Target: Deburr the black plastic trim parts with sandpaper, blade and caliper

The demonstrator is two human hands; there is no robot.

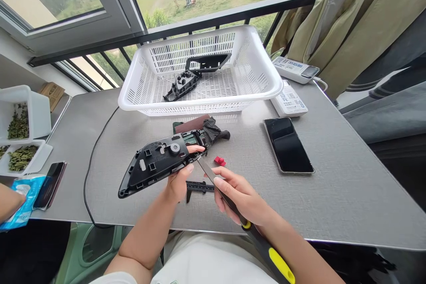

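My left hand (181,177) grips a long black plastic panel (156,165), held tilted above the grey table (333,186) with its ribbed underside up. My right hand (241,197) is closed around a pry tool (229,202) with a flat metal blade and a black and yellow handle. The blade tip touches the right end of the panel. A small red clip (219,160) lies on the table just right of the blade. A black caliper (199,187) lies under my hands.
A white basket (262,80) holding two black plastic parts (183,83) stands at the back. A dark phone (288,145), two remotes (289,100), a dark cloth (214,131), a black cable (89,164) and white trays of green leaves (20,151) lie about. Another person's arm (8,202) is at far left.
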